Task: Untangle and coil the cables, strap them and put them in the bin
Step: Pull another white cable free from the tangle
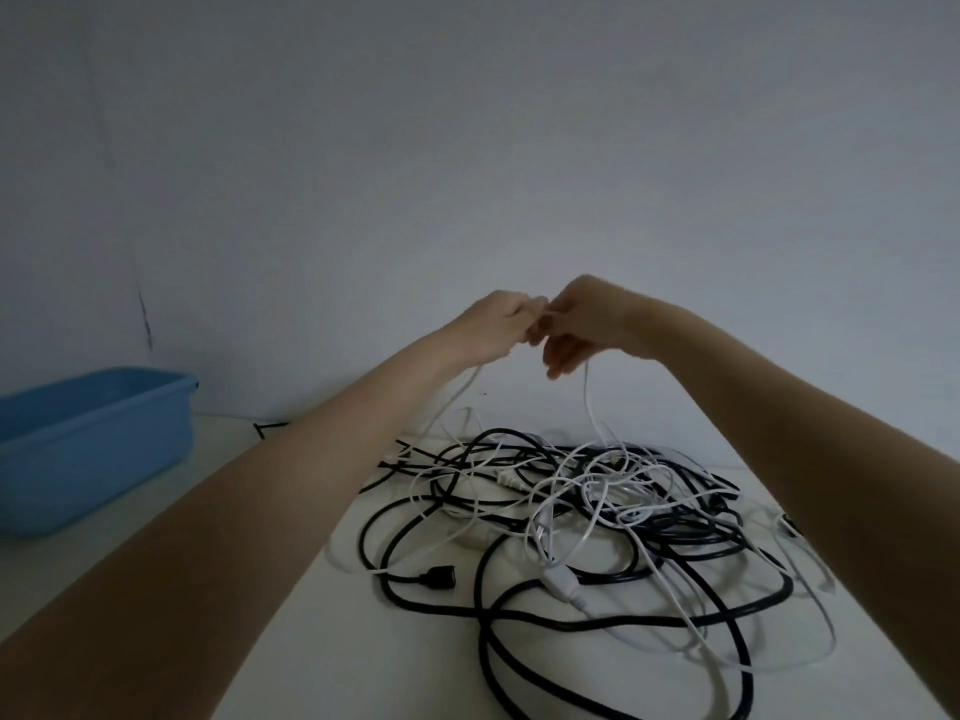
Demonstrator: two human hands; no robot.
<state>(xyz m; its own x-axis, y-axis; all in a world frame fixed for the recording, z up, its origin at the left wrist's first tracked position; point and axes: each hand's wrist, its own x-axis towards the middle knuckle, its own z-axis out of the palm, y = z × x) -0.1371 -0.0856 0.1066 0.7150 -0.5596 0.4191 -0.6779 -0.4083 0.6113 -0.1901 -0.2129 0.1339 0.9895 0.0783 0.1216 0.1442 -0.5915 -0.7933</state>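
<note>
Nearest, at about 6 o'clock on the white desk (291, 641), lies the tangle of black cables (571, 605), thick and looped, with a black plug (441, 576) at its left edge. Thin white cables (597, 491) weave through them further back. From this pile a lifted white cable (589, 402) rises in two strands to the hands at 12 o'clock. If the hands pull upward too quickly, I think the loops below can tighten into a knot, or the whole pile can be dragged toward the desk edge.

Both arms are stretched forward and raised. The left hand (493, 324) and the right hand (587, 324) meet, fingers curled; each grip pinches the lifted white cable. The blue bin (93, 439) stands at 9 o'clock, well apart from the pile. A small black object (267, 427) lies just beside it, too small to identify.
</note>
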